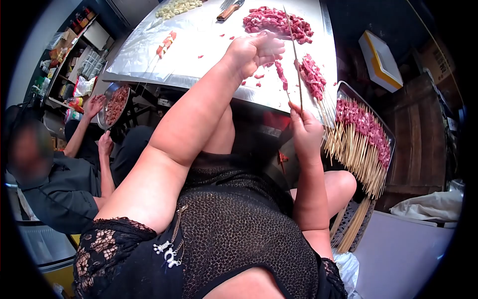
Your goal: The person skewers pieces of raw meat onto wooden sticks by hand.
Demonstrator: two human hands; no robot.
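My right hand (304,130) pinches the lower end of a thin wooden skewer (288,94), with pieces of red meat (281,74) threaded on its upper part. A longer bare stick (298,70) also rises from beside the same fingers. My left hand (259,52) is over the table to the left of the meat skewer, its fingers blurred but apart, with nothing seen in them. Beyond it lies a pile of cut red meat (276,22). Right of the skewer, a stack of loaded meat skewers (312,77) rests on the white table (214,65).
A tray (391,134) of many meat skewers stands at the right. A knife (230,10), pale chunks (179,6) and a short loaded skewer (167,44) lie on the table. At left, a seated person (64,184) holds a bowl of meat (117,104).
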